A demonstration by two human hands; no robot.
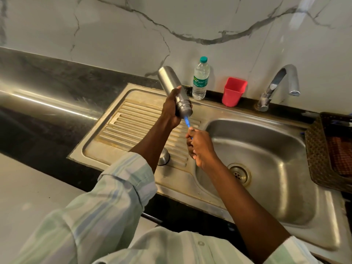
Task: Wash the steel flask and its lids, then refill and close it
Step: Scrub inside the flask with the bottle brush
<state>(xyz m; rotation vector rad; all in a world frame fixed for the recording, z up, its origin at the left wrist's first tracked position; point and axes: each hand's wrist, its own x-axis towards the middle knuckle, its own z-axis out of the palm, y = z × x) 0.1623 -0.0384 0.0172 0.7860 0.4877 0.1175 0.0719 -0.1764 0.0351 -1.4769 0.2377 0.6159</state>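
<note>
**Steel flask held over the drainboard, brush handle in its mouth**

Steel flask (pixel 172 90): lifted above the ribbed drainboard (pixel 133 119), tilted with its closed base up toward the wall and its open mouth down toward the basin. A blue brush handle (pixel 187 121) runs out of the mouth; the brush head is hidden inside, and the flask's contents cannot be seen.

Steel lid (pixel 163 156): rests on the drainboard near its front edge, partly hidden behind the left forearm.

Plastic water bottle (pixel 200 79): upright on the back ledge of the table, green cap on, holding clear liquid, just right of the raised flask.

Red cup (pixel 234 91): upright on the same ledge, between the bottle and the tap (pixel 276 86); its inside is not visible.

Sink basin (pixel 266 159): steel, drain at the bottom, nothing standing in it.

Woven basket (pixel 327 149): at the right edge beside the basin, with checked cloth inside.

Left hand (pixel 170 109): grip wrapped round the lower body of the flask near its neck, fingers curled about the steel.

Right hand (pixel 200 147): grip closed narrow on the lower end of the blue handle, just below the flask's mouth, above the edge between drainboard and basin.
</note>
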